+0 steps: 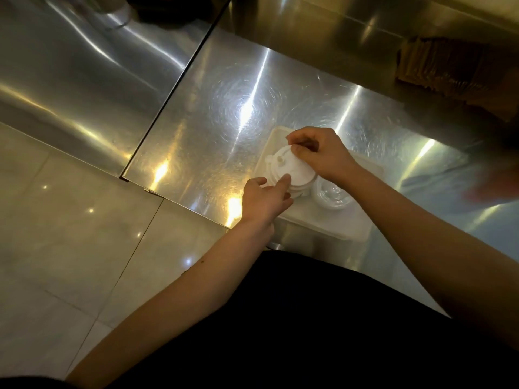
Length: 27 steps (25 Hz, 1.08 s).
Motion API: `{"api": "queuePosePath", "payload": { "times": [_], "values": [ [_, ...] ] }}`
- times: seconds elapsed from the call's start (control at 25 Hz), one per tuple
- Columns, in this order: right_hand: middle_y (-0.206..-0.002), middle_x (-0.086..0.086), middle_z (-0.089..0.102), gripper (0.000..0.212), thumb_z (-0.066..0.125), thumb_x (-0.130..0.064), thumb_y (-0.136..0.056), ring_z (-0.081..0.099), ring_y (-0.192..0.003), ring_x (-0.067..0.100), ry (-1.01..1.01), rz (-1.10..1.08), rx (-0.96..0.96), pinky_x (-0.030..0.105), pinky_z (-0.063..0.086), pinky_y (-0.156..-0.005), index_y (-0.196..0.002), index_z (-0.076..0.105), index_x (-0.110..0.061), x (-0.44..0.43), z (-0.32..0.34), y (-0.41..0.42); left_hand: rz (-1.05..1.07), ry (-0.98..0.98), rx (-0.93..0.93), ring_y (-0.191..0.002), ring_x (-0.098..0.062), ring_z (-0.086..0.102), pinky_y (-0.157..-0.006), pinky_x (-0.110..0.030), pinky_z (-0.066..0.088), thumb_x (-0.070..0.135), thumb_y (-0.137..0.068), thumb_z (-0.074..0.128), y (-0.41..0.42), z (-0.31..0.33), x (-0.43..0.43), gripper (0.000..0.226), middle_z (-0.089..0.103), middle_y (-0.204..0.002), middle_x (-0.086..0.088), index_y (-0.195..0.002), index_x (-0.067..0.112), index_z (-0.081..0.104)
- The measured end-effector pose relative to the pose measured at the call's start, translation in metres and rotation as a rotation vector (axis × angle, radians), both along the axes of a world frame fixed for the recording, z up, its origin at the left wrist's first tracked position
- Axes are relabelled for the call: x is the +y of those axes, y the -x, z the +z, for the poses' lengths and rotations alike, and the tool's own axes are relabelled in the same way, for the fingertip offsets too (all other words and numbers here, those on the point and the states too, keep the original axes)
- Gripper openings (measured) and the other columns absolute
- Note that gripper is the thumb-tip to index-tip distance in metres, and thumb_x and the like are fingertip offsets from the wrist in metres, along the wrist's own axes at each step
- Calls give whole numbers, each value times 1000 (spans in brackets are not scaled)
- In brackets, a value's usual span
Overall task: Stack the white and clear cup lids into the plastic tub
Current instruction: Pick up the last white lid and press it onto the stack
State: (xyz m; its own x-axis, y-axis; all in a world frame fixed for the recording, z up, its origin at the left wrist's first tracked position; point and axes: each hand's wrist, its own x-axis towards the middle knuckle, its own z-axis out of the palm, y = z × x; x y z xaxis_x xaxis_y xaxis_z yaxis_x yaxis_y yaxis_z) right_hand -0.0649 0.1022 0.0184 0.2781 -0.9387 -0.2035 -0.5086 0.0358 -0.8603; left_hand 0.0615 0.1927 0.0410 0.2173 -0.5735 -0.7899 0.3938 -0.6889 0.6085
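A pale plastic tub (331, 230) stands on the steel counter near its front edge. Inside it, on the left, rises a stack of white cup lids (289, 167). Beside the stack, to the right, lie clear cup lids (332, 195). My right hand (317, 153) is over the far side of the white stack, its fingertips pinching the top lid's rim. My left hand (266, 199) is at the near left side of the stack, fingers touching its edge. Part of the tub's inside is hidden by my hands.
The steel counter (224, 113) stretches away from the tub, with a seam to a second steel surface (84, 66) on the left. Brown cardboard items (449, 66) lie at the far right. Tiled floor (56, 220) is at the lower left.
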Motion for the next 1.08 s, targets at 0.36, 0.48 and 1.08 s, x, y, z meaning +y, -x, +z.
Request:
{"api": "queuePosePath", "payload": {
  "times": [0.36, 0.48, 1.08],
  "values": [
    [-114, 5, 71, 26, 59, -8, -91, 66, -107, 13, -9, 200, 29, 24, 50, -99, -116, 69, -11, -12, -7, -1, 43, -61, 121, -105, -27, 68, -79, -28, 59, 8, -89, 67, 13, 5, -8, 32, 63, -94, -4, -118, 2, 56],
    [-116, 6, 71, 26, 58, -8, -92, 65, -108, 14, -14, 241, 38, 25, 50, -99, -115, 69, -10, -15, -10, -1, 73, -81, 157, -103, -26, 67, -82, -29, 58, 5, -89, 65, 16, 6, -9, 32, 64, -98, -6, -119, 3, 55],
    [-110, -11, 66, 25, 54, -15, -96, 58, -105, 4, -41, 387, 147, 13, 40, -90, -116, 69, -17, -24, -16, -4, 172, -189, 225, -125, -32, 54, -104, -40, 50, 2, -92, 58, 16, 6, -21, 54, 47, -141, -18, -142, 2, 36]
  ]
}}
